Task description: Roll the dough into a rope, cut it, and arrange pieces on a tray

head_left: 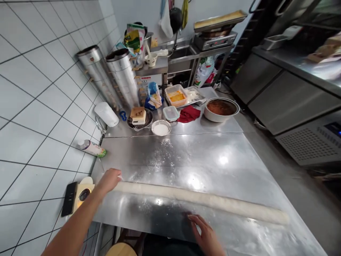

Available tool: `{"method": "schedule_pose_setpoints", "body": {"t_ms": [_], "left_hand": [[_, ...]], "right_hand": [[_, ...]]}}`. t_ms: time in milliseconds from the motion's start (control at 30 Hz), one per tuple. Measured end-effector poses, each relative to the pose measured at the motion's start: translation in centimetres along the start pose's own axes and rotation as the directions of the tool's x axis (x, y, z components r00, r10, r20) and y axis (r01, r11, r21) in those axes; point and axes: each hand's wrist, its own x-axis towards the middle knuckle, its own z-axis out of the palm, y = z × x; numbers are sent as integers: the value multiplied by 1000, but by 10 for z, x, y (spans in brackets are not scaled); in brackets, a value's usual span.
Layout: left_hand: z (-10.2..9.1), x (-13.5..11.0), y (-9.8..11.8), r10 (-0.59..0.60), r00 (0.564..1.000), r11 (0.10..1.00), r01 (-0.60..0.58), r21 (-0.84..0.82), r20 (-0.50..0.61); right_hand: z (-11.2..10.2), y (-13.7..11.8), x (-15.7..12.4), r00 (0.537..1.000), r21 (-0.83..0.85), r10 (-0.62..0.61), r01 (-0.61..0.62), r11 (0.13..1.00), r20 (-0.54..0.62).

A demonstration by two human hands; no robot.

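Observation:
A long pale dough roll (186, 195) lies across the steel table, running from my left hand to the right side. My left hand (109, 179) is closed at the roll's left end, with a small white bit of dough showing at its fingertips. Near the table's front edge, my right hand (204, 233) hovers in front of the roll, apart from it. Its fingers are loosely bent and spread, and I make out nothing held in them. Loose flour (162, 160) is scattered on the steel behind the roll.
Along the back stand a bowl of white powder (161, 128), a kitchen scale (138, 116), a lidded container (171, 113), a red cloth (188, 113) and a large pot of brown filling (221, 109). A spray can (93, 147) and a phone (69, 199) are by the tiled wall.

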Motion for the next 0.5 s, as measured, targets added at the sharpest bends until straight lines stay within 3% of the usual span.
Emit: {"method": "schedule_pose_setpoints", "body": {"t_ms": [133,267,367,500], "left_hand": [[35,-11,-42,-76,997,997,76,15,22],[58,-24,-86,-154,988,988,154,-12,-7],[72,-28,-114,-183,983,982,182,-44,-26],[83,-32,-140,-228,973,971,225,-78,-33]], "right_hand": [[24,-71,53,971,-7,-155,159,987,182],[59,-125,86,947,-79,-246,267,960,208],[104,-153,101,933,-136,-305,333,933,193],[188,-200,122,919,-173,-310,355,918,242]]}}
